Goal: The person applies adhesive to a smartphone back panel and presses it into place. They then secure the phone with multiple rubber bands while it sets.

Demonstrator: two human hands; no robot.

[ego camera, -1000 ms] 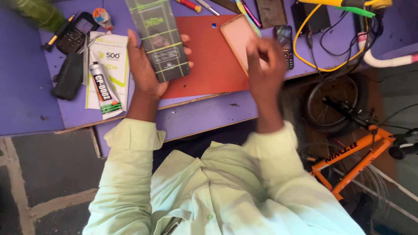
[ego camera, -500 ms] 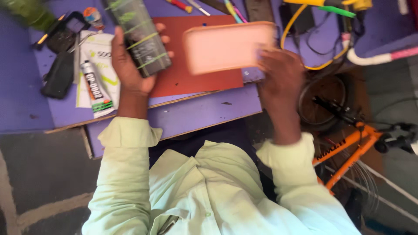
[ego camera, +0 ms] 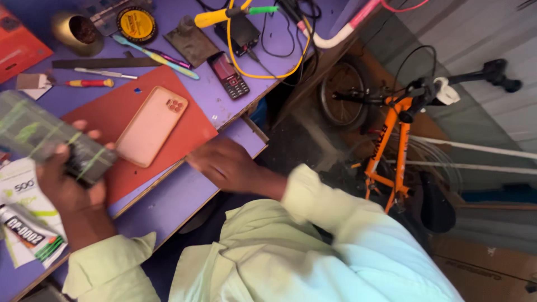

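1 left hand, closed around 1 flat dark phone-sized slab banded with green strips, held tilted above the left end of the purple workbench; the slab is blurred and its face cannot be read.

1 right hand, empty, fingers loosely spread and blurred, palm down at the front edge of the bench, just beside the lower right corner of 1 red mat.

1 pink phone case, lying flat and diagonally on the red mat, camera cut-out toward the far end, apart from both hands.

1 small keypad phone with a reddish screen, on the bench beyond the mat.

1 screwdriver with red and yellow handle, 1 thin metal tool and 1 dark ruler-like strip, all lying along the mat's far edge.

1 toothbrush, pale blue, diagonal.

1 round yellow tin.

1 yellow cable, looped round 1 black box.

1 glue tube, white, on papers at the near left.

1 orange bicycle on the floor to the right of the bench, 1 wheel in view.

2 pale green sleeves.
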